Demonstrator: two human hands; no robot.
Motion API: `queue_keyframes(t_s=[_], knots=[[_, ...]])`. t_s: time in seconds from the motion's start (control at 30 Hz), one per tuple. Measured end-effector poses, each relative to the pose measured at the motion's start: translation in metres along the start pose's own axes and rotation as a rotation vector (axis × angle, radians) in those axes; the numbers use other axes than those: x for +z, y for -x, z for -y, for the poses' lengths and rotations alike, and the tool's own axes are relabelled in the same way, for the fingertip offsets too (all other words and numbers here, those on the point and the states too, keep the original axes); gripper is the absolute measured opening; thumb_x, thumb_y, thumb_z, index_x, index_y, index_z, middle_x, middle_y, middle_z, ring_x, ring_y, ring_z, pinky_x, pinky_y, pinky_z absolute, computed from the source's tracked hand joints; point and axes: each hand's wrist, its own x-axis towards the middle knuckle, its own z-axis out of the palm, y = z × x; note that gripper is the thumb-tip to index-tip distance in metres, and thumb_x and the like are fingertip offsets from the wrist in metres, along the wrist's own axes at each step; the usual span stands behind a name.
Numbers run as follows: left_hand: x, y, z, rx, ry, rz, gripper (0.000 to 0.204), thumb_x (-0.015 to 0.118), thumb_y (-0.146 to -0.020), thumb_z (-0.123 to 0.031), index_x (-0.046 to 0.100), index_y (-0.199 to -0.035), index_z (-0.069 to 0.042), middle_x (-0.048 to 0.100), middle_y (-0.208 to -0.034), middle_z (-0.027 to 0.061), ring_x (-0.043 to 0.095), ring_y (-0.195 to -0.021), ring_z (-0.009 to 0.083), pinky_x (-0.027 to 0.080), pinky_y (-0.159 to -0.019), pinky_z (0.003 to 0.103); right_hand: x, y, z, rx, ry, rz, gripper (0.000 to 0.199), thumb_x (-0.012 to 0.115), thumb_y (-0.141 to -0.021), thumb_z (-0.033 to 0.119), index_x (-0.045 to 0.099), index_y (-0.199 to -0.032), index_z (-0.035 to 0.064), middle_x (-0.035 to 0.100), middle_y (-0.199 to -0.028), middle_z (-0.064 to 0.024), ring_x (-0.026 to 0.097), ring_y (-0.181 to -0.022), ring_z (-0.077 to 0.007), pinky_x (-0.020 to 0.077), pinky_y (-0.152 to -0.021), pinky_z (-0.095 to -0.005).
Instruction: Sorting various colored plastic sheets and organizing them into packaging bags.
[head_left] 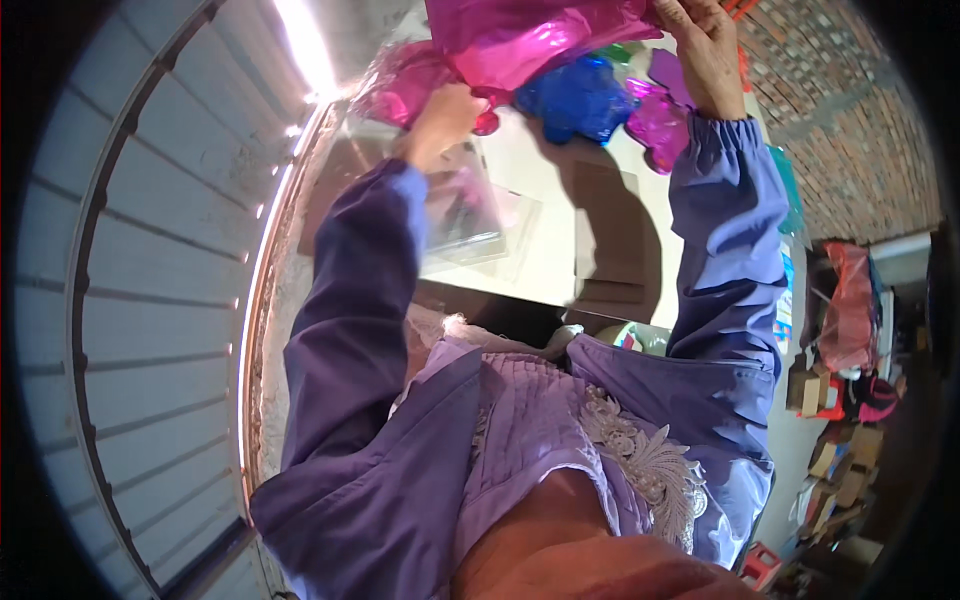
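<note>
**Magenta foil, thin and crinkly, held up between two hands**

Purple sleeves fill the near part of the view, both arms stretched away from the body toward the white counter. On it, just under the left forearm, lie clear plastic sleeves, flat and glossy, partly overlapping; they look slick and likely to slide on one another.

Further out, the left hand is closed around the lower edge of the magenta foil sheet, its grip pressed together on a bunched fold; the fingertips themselves are hidden behind the knuckles. The right hand reaches higher, its grip pinching the sheet's upper right edge, fingers curled over it. The sheet hangs slack between the two hands above the far part of the counter.

By its look the foil is very light, limp rather than stiff, and shiny enough to slip through a loose pinch. It would probably crease or tear if pulled hard at one spot, so edges and corners, taken with flat fingers and spread well apart, seem the safest hold.

Behind it lie a blue foil shape and more magenta foil pieces, touching one another. A brick wall stands beyond on the right.
</note>
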Motion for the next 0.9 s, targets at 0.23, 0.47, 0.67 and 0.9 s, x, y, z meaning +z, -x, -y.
queue_keyframes(t_s=[0.23, 0.47, 0.67, 0.9], knots=[[-0.083, 0.043, -0.074, -0.004, 1.124, -0.584, 0.035, 0.057, -0.095, -0.024, 0.056, -0.12, 0.001, 0.065, -0.103, 0.0108, 0.061, -0.094, 0.0179, 0.049, -0.082, 0.03, -0.036, 0.035, 0.019, -0.258, -0.436, 0.447, 0.006, 0.061, -0.092, 0.008, 0.059, -0.094, 0.0025, 0.058, -0.079, 0.0022, 0.053, -0.071, -0.0057, 0.0436, -0.064, -0.0218], [-0.086, 0.059, -0.194, 0.367, 1.073, -0.105, 0.034, 0.067, -0.091, -0.021, 0.06, -0.115, 0.002, 0.066, -0.095, 0.0068, 0.06, -0.086, 0.0096, 0.047, -0.073, 0.023, -0.024, 0.084, 0.092, 0.393, 0.201, 0.294, 0.007, 0.065, -0.09, 0.007, 0.062, -0.091, 0.0014, 0.057, -0.076, 0.0023, 0.054, -0.071, -0.0065, 0.0451, -0.066, -0.0226], [-0.063, 0.054, -0.192, 0.28, 1.471, 0.093, 0.062, 0.069, -0.084, -0.03, 0.043, -0.136, -0.007, 0.049, -0.135, 0.0175, 0.052, -0.119, 0.0253, 0.044, -0.096, 0.038, -0.057, 0.142, 0.084, 0.468, -0.099, 0.012, 0.016, 0.068, -0.087, 0.01, 0.065, -0.099, -0.001, 0.064, -0.084, -0.0007, 0.06, -0.076, -0.0106, 0.0487, -0.072, -0.0249], [0.016, 0.072, -0.181, -0.073, 1.497, -0.413, 0.017, 0.066, -0.088, -0.011, 0.068, -0.098, 0.002, 0.067, -0.077, 0.0033, 0.057, -0.068, 0.005, 0.045, -0.061, 0.022, -0.151, 0.263, 0.006, 0.969, -0.274, 0.132, 0.024, 0.069, -0.086, 0.012, 0.064, -0.106, 0.0015, 0.066, -0.088, -0.0009, 0.062, -0.075, -0.0121, 0.0505, -0.07, -0.0262]])
